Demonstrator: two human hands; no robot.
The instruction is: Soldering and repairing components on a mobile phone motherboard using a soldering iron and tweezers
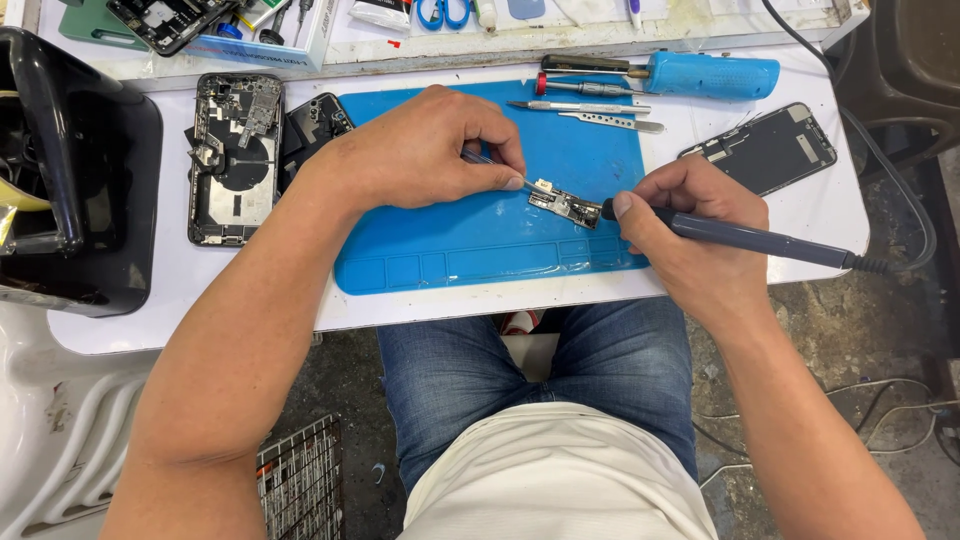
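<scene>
A small phone circuit board (pixel 565 203) lies on the blue repair mat (pixel 470 240). My left hand (pixel 420 150) pinches thin tweezers (pixel 490 161) whose tips press the board's left end. My right hand (pixel 680 235) grips a dark grey soldering iron (pixel 760 240) like a pen; its tip touches the board's right end and its cable runs off to the right.
An opened phone body (pixel 235 158) and a dark cover (pixel 315 125) lie left of the mat. A phone screen (pixel 765 148) rests at right. Spare tweezers (pixel 600 113), a screwdriver (pixel 585 87) and a blue tool (pixel 710 75) lie behind. A black bin (pixel 75 170) stands far left.
</scene>
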